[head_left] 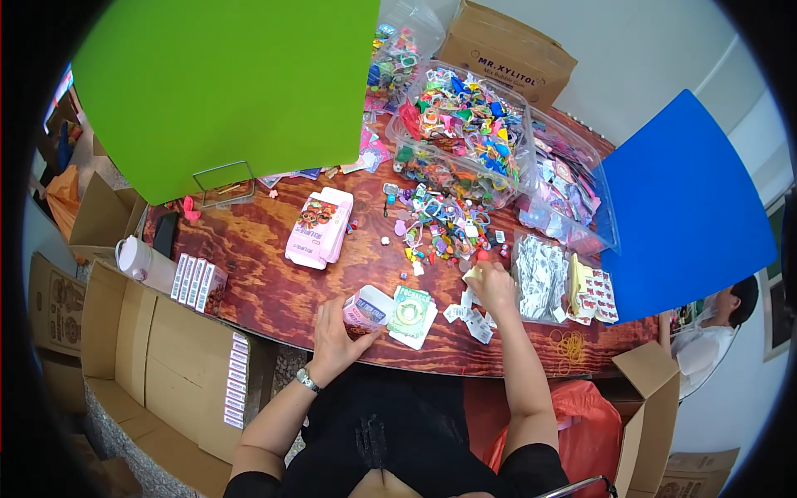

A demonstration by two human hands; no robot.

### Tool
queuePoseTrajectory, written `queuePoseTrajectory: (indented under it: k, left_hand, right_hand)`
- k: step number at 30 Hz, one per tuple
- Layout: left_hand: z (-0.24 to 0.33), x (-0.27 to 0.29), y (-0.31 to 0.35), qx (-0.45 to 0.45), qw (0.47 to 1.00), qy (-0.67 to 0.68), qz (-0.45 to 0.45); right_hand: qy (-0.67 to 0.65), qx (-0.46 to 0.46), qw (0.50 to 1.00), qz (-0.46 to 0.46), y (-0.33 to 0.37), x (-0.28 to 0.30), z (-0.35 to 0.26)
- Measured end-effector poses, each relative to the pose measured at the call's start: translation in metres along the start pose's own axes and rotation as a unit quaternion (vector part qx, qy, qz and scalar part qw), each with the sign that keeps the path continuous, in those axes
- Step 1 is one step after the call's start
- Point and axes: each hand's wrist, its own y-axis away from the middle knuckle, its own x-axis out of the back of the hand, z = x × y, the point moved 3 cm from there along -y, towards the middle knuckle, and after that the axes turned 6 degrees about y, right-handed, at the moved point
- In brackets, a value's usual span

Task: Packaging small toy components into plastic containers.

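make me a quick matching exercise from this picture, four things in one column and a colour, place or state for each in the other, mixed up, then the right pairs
Column one
1. left hand
2. rubber bands
3. cup
4. watch

Column two
A. white, near the left end of the table
B. silver, strapped round a wrist
C. holding an open box
D. yellow, in a loose heap

Right pairs: 1-C, 2-D, 3-A, 4-B
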Motion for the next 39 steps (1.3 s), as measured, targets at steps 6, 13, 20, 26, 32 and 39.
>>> queuePoseTrajectory:
  k: [6, 13, 20, 26, 32, 39]
  left_hand:
    - [0.000, 0.003, -0.002, -0.022, 1.000, -0.006, 0.014]
    - [0.000, 0.003, -0.001, -0.002, 1.000, -0.004, 0.006]
    - [0.000, 0.004, -0.002, 0.001, 1.000, -0.006, 0.001]
    - [-0.001, 0.002, 0.000, -0.001, 1.000, 0.001, 0.000]
    - [0.004, 0.002, 0.000, -0.012, 1.000, -0.001, 0.003]
    - [0.004, 0.002, -0.001, -0.013, 1.000, -0.005, 0.005]
  right_hand:
    - [-0.026, -0.059, 0.997, -0.039, -0.003, 0.002, -0.004]
    - [-0.026, -0.035, 0.998, -0.053, -0.005, 0.004, -0.003]
    - [-0.134, -0.012, 0.990, -0.035, 0.002, 0.015, 0.003]
    - [-0.111, 0.084, 0.973, -0.186, 0.027, 0.007, -0.003]
    - [-0.015, 0.092, 0.982, -0.162, 0.037, -0.004, 0.001]
    - [-0.017, 0.065, 0.974, -0.215, 0.037, 0.007, -0.015]
